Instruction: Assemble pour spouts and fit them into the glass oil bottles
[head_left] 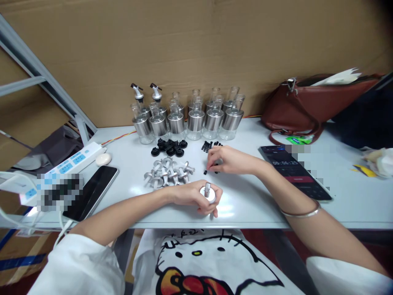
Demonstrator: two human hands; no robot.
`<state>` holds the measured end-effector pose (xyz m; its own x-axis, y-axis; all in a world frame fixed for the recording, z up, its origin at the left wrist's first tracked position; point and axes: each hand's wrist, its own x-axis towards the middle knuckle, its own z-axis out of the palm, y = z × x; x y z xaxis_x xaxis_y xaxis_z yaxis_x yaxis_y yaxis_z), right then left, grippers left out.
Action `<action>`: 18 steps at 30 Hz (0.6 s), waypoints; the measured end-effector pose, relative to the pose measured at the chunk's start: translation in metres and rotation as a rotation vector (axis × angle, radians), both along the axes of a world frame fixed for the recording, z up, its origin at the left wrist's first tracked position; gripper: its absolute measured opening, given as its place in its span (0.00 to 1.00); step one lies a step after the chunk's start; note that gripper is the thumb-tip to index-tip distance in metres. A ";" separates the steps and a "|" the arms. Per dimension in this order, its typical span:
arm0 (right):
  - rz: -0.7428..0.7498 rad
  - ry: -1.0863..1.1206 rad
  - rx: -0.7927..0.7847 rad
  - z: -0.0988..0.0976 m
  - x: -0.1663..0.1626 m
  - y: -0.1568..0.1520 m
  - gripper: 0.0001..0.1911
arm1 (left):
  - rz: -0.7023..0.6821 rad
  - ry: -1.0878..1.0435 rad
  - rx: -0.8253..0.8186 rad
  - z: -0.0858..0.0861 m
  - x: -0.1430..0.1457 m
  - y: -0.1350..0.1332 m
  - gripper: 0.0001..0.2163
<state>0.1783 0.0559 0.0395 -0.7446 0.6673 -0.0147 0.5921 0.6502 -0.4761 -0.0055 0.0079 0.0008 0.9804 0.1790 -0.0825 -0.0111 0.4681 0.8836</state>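
Observation:
My left hand (196,197) rests near the table's front edge, fingers wrapped round a silver pourer spout (208,192) held upright. Farther back, my right hand (229,159) is curled over several small black plugs (211,145), its fingertips pinched on one of them. Left of it lies a heap of silver pourer spouts (168,172). Behind that heap sit several black rubber rings (168,147). Along the back stand several glass bottles with steel collars (190,119); the two at the left carry fitted spouts (146,93).
A phone (92,190) lies at the left beside a white power strip (69,162). Another phone showing a timer (294,172) lies to the right. A brown handbag (307,104) stands at the back right. The white table (251,205) backs onto cardboard.

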 end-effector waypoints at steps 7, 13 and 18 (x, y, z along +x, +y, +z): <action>0.026 -0.001 0.042 -0.013 -0.003 0.001 0.08 | 0.002 0.000 0.003 0.000 0.000 0.000 0.07; -0.034 0.074 0.078 -0.008 -0.008 -0.002 0.07 | 0.009 0.016 0.018 -0.001 0.000 0.000 0.07; -0.227 0.167 0.116 0.003 0.000 -0.001 0.04 | 0.009 0.014 0.009 0.001 0.000 0.000 0.07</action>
<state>0.1782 0.0545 0.0425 -0.5619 0.8071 0.1814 0.6482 0.5658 -0.5097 -0.0058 0.0075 0.0015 0.9774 0.1888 -0.0950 -0.0026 0.4599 0.8880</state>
